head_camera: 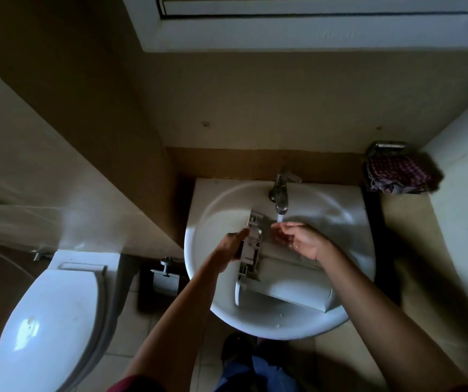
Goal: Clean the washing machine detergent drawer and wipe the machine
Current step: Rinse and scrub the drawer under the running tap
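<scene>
Rinsing stage by the look of it, in the sink [255, 326], detergent drawer [283, 281] lying across the basin. Gripping its ribbed end with left hand [231, 246]; right hand [300, 239] loose-fingered, holding nothing, under the running tap [281, 193]. Left to do: refit drawer, wipe machine (not in view).

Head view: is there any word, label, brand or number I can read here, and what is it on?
No text here can be read.
On the window frame: a faint embossed mark, too blurred to read.
On the detergent drawer: no label or number visible.
On the tap: no marking visible.
</scene>
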A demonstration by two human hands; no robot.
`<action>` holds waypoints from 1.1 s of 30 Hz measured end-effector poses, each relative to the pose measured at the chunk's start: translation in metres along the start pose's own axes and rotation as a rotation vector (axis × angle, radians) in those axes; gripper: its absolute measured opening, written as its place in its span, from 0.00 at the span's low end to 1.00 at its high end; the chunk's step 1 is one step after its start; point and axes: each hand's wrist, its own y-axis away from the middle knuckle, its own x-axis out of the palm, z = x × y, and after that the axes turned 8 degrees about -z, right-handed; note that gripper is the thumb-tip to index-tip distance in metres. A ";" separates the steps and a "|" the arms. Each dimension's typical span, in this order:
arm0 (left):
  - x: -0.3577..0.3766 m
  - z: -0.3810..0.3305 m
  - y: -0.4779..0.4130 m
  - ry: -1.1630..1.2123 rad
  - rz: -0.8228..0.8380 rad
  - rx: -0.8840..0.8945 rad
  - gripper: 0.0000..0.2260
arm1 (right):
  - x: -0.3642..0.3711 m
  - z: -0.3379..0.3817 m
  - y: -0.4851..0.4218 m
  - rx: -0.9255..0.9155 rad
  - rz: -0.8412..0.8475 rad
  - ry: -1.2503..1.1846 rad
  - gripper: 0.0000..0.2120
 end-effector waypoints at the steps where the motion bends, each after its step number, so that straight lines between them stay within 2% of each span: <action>1: 0.001 -0.002 0.002 0.004 -0.010 -0.015 0.18 | -0.002 0.001 -0.006 -0.004 -0.091 -0.138 0.11; 4: 0.002 -0.005 0.002 0.013 -0.022 -0.050 0.17 | 0.003 0.000 -0.019 0.053 -0.150 -0.507 0.11; 9: 0.003 -0.009 0.003 0.059 -0.023 -0.105 0.18 | 0.019 0.000 -0.045 0.066 -0.274 -0.624 0.08; 12: 0.002 -0.013 0.007 0.093 -0.001 -0.125 0.15 | 0.026 -0.005 -0.055 0.060 -0.316 -0.712 0.12; 14: 0.002 -0.017 0.009 0.119 0.011 -0.147 0.13 | 0.032 -0.008 -0.047 0.090 -0.174 -0.679 0.15; 16: 0.002 -0.019 0.011 0.115 0.007 -0.156 0.11 | 0.035 -0.010 -0.033 0.092 0.025 -0.479 0.15; 17: 0.002 -0.020 0.011 0.108 0.002 -0.158 0.11 | 0.034 -0.010 -0.029 0.090 0.069 -0.407 0.15; 18: 0.002 -0.020 0.012 0.104 0.002 -0.161 0.12 | 0.031 -0.011 -0.029 0.086 0.059 -0.396 0.14; 22: 0.002 -0.021 0.014 0.116 0.028 -0.170 0.14 | 0.019 -0.016 -0.043 0.055 -0.176 -0.602 0.08; 28: 0.000 -0.021 0.018 0.124 0.041 -0.172 0.14 | 0.036 -0.007 -0.048 0.028 -0.328 -0.767 0.10; 30: 0.000 -0.021 0.018 0.121 0.036 -0.170 0.14 | 0.039 -0.007 -0.047 0.011 -0.312 -0.703 0.12; 33: 0.000 -0.021 0.018 0.119 0.027 -0.169 0.14 | 0.042 -0.008 -0.043 0.062 -0.182 -0.494 0.15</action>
